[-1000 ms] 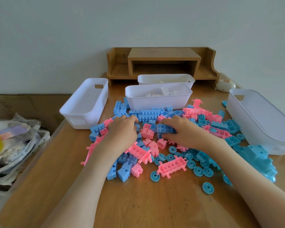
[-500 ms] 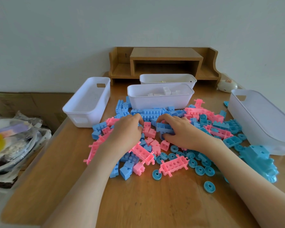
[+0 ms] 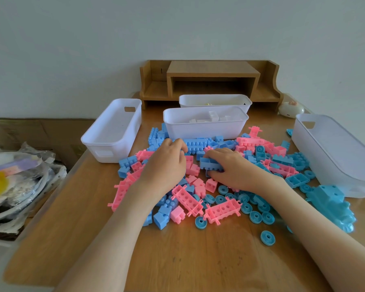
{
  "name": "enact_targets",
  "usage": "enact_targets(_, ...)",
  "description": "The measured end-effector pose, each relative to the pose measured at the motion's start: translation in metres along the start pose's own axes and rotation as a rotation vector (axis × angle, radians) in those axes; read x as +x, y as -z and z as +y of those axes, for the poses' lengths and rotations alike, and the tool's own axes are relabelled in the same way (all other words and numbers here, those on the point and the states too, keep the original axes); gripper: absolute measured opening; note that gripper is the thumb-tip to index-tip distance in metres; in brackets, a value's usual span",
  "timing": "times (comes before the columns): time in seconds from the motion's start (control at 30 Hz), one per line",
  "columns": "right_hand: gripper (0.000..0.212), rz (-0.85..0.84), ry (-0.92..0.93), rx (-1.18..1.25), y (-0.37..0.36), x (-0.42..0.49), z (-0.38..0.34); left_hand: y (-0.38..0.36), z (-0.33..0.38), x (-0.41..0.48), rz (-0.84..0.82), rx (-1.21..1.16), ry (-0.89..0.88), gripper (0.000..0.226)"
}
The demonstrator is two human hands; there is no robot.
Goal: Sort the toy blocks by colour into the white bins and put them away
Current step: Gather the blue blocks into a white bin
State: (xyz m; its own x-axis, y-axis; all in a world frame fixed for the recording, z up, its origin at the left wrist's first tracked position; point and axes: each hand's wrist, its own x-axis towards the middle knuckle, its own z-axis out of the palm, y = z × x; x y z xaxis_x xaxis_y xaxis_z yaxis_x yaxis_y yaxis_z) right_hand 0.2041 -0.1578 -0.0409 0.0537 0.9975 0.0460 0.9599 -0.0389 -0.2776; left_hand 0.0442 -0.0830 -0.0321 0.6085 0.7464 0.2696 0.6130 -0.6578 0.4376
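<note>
A heap of pink and blue toy blocks (image 3: 200,199) covers the middle of the wooden table (image 3: 177,260). My right hand (image 3: 236,168) grips a blue block (image 3: 210,164) between thumb and fingers, low over the heap. My left hand (image 3: 167,163) lies on the heap beside it, fingers curled down at a long blue block (image 3: 195,144); whatever it holds is hidden. Four white bins stand around: an empty left bin (image 3: 114,131), a middle bin (image 3: 204,128) with white blocks, a back bin (image 3: 215,101) and a right bin (image 3: 335,152).
Several blue wheels (image 3: 267,237) lie at the heap's near right, next to a large blue toy piece (image 3: 333,205). A wooden desk shelf (image 3: 211,81) stands against the wall. Left of the table sits a bag of clutter (image 3: 19,182).
Both hands have crept a little farther into the heap, toward the middle bin. The right hand still grips the blue block, and the left hand's fingers curl further forward.
</note>
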Motion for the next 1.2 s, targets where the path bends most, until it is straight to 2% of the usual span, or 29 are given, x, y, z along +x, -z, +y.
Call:
enact_targets(0.4, 0.038, 0.130, 0.079, -0.031, -0.0012, -0.0008, 0.0009, 0.0013, 0.0006, -0.0017, 0.022, 0.015, -0.043, 0.015)
enact_targets(0.67, 0.039, 0.012, 0.080, -0.016, 0.0002, -0.0006, -0.0025, -0.0023, -0.0026, 0.0004, -0.005, 0.030, -0.088, 0.016)
enact_targets(0.87, 0.029, 0.047, 0.126, 0.020, -0.0005, -0.0021, -0.0016, -0.0045, -0.0041, 0.0004, -0.025, 0.026, -0.093, 0.020)
enact_targets(1.0, 0.027, 0.032, 0.094, 0.072, 0.0042, -0.0063, -0.0044, -0.0032, -0.0035, -0.0003, -0.009, 0.018, -0.089, 0.026)
enact_targets(1.2, 0.018, 0.053, 0.062, 0.142, 0.0055, -0.0081, -0.0059, -0.0027, -0.0027, 0.0000, -0.065, 0.040, -0.095, 0.023)
